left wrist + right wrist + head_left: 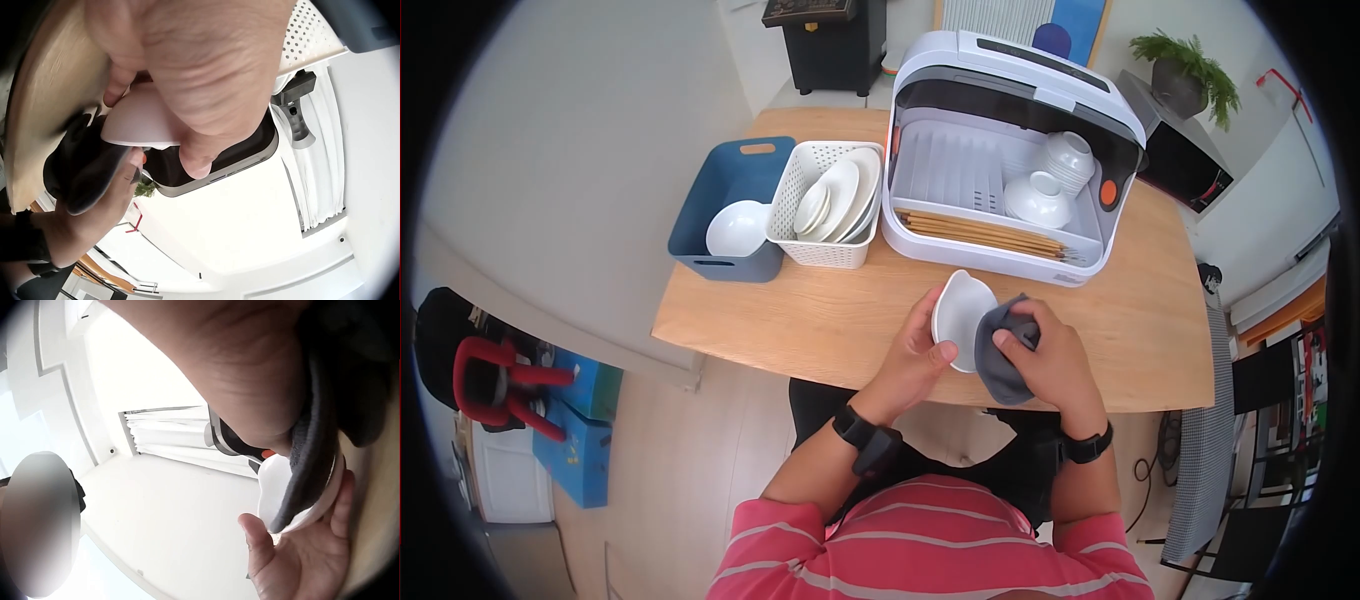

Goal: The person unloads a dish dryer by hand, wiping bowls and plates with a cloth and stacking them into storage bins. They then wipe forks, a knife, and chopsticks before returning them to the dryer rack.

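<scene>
1. Wears a pink shirt (930, 545) with pale stripes, closest to the camera at the bottom of the head view, plus black bands on both wrists.
2. Grips a white bowl (962, 318) in the left hand (912, 365), with thumb at the rim and fingers round the outside.
3. Clutches a dark grey cloth (1000, 365) in the right hand (1060, 360), with curled fingers, and holds it against the bowl, overlapping the rim on the right side.
4. Keeps the bowl tilted above the near part of the wooden table (1145, 330), between both hands.
5. Shows, at the left of the table, a blue basket (725, 180) with a second bowl (738, 228) inside.
6. Has, just beside that, a white basket (825, 254) with small holes, filled with white plates (855, 190) leaning together.
7. Shows, beyond the hands, a white dish box (960, 254) with its dark lid raised, holding wooden chopsticks (980, 232) along the front, an upturned bowl (1038, 200) and stacked bowls (1068, 160) at the right.
8. Reveals, past the table, a black box (830, 55) at the upper left and a potted plant (1185, 80) on a microwave (1190, 150) at the upper right.
</scene>
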`<state>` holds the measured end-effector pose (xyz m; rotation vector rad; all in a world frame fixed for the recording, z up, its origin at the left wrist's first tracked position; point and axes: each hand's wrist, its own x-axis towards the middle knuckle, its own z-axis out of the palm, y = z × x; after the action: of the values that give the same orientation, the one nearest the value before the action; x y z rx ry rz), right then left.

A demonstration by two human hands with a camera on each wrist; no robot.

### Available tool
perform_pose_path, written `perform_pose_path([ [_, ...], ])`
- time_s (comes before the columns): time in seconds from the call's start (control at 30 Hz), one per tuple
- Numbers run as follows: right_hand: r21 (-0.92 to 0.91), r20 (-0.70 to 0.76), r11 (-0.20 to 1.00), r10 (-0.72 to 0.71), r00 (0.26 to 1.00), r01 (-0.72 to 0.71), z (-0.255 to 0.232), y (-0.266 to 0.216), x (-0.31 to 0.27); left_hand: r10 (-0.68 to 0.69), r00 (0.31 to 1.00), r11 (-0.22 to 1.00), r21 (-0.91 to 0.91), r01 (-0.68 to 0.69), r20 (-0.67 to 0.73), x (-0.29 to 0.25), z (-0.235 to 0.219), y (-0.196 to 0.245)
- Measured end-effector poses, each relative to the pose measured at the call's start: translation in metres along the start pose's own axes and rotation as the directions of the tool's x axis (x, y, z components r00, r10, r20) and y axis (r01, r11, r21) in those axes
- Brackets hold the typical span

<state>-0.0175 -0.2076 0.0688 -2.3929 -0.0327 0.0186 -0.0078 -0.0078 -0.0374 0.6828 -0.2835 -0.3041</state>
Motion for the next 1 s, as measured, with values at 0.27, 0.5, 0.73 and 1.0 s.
perform_pose_path([
  [0.27,-0.005,0.133,0.97,-0.239,0.962,0.241,0.036,-0.012,0.003,-0.09,0.993,0.994,0.076,0.084,0.08,0.0,-0.001,0.001],
  [0.5,-0.349,0.197,0.866,-0.306,0.931,0.358,0.005,0.008,0.001,-0.047,0.998,0.989,0.141,0.042,0.037,0.0,0.004,0.002],
  [0.73,-0.013,-0.395,0.884,-0.435,0.81,0.468,-0.001,-0.001,0.013,-0.127,0.99,0.98,0.163,0.114,0.067,0.002,0.001,0.003],
  [1.0,0.204,-0.31,0.831,-0.447,0.839,0.518,0.042,0.008,0.031,-0.371,0.909,0.901,0.309,0.303,0.189,-0.002,0.001,0.014],
])
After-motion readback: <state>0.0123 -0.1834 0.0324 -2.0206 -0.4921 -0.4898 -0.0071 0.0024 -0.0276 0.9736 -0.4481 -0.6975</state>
